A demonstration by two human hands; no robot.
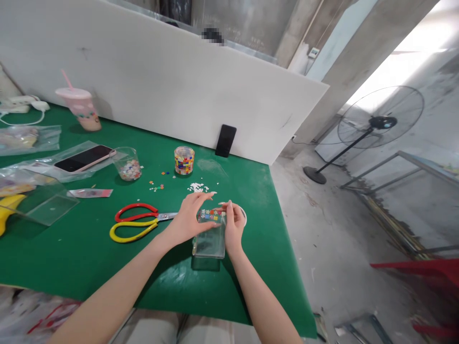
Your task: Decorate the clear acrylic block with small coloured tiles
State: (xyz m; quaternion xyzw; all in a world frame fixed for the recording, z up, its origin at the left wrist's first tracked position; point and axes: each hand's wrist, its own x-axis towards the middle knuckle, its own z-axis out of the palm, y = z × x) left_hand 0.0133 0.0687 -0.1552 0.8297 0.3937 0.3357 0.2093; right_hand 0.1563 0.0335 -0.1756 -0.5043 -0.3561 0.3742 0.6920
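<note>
A clear plastic box (210, 242) is tilted above the near part of the table, with rows of small coloured mosaic tiles (211, 213) on its far end. My left hand (190, 215) is closed around that end from the left, fingers beyond the tiles and thumb on the near side. Against the right edge of the box, my right hand (234, 225) has its fingers pinched at the end of the tile row, by a small pale tile (223, 214). A white round thing shows partly behind that hand. Scissors (143, 222) with red and yellow handles lie left of my left hand.
Beyond the hands lie loose white pieces (196, 187) and a tile-covered round container (184, 160). Leftward stand a cup of beads (129, 169), a phone (85, 158) and a pink tumbler (81, 109). Another phone (225, 140) leans on the white partition (179, 86).
</note>
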